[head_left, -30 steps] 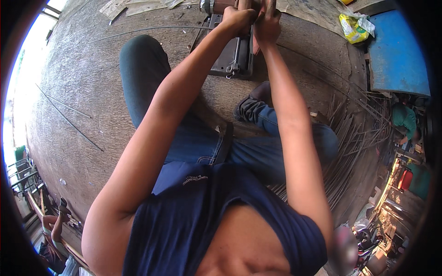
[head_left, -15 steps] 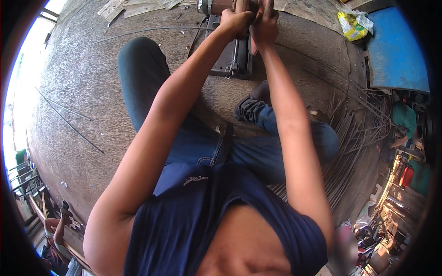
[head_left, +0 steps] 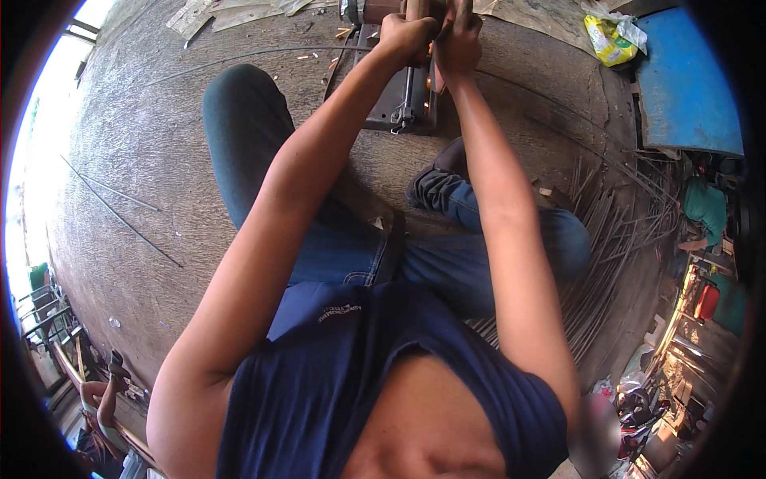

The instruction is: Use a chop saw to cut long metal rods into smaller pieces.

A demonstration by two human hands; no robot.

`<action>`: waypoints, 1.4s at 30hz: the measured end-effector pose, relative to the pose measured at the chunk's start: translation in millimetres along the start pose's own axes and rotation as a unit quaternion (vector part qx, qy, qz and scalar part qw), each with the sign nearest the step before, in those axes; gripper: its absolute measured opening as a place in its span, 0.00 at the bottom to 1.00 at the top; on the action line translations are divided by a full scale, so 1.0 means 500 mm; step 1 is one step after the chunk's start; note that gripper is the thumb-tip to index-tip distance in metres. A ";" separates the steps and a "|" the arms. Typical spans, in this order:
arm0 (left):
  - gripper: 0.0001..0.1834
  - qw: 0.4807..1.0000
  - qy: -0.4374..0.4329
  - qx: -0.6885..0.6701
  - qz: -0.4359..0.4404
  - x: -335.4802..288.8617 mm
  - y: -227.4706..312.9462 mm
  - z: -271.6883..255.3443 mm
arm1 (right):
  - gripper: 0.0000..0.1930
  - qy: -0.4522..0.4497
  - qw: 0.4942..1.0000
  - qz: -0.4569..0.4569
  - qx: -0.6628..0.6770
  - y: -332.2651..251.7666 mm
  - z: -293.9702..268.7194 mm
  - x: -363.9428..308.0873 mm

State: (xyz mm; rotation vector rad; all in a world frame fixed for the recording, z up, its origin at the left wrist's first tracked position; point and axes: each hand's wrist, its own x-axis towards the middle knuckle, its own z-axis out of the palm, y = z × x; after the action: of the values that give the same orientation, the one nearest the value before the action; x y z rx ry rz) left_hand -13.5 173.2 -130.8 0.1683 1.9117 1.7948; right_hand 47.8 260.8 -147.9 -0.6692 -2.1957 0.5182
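At the top of the view both my hands are closed side by side on the upper part of a cut-off saw [head_left: 383, 112]. My left hand [head_left: 408, 38] has its fingers wrapped round a brownish part; my right hand [head_left: 459, 52] grips just right of it, by a reddish piece. The exact parts held are mostly hidden by my fingers. The saw's black base, with a screw clamp, lies on the floor. A thin metal rod [head_left: 263, 53] reaches it from the left. Orange sparks show left of the saw and beside my right wrist.
My bent legs in jeans [head_left: 447, 263] flank the saw. Many thin rods [head_left: 606, 239] lie at the right, near a blue panel [head_left: 690, 88] and a yellow bag [head_left: 610, 41]. Loose rods [head_left: 128, 215] lie left. Other people sit at the far right and lower left.
Orange sparks now fly left of the saw and near my right wrist; none showed before. My hands have stayed almost in place.
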 end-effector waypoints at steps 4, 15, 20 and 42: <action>0.21 0.999 -0.004 -0.040 -0.006 0.031 -0.025 0.000 | 0.26 -0.007 1.000 0.006 0.007 -0.004 0.002 -0.003; 0.18 1.000 -0.009 -0.016 -0.016 0.001 -0.005 -0.001 | 0.33 0.035 0.997 -0.063 -0.031 0.024 0.023 -0.008; 0.15 1.000 0.004 -0.004 -0.005 0.007 -0.008 -0.009 | 0.37 0.009 0.998 -0.047 -0.045 0.023 0.033 -0.009; 0.17 0.999 -0.019 -0.033 0.001 0.001 -0.012 -0.003 | 0.35 -0.025 0.999 -0.001 -0.024 0.003 0.003 -0.010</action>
State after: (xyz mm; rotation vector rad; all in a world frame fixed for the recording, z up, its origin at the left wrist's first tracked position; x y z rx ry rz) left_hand -12.9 171.4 -136.5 0.1799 1.8243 1.8419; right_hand 49.9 258.6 -152.7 -0.6856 -2.2621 0.4865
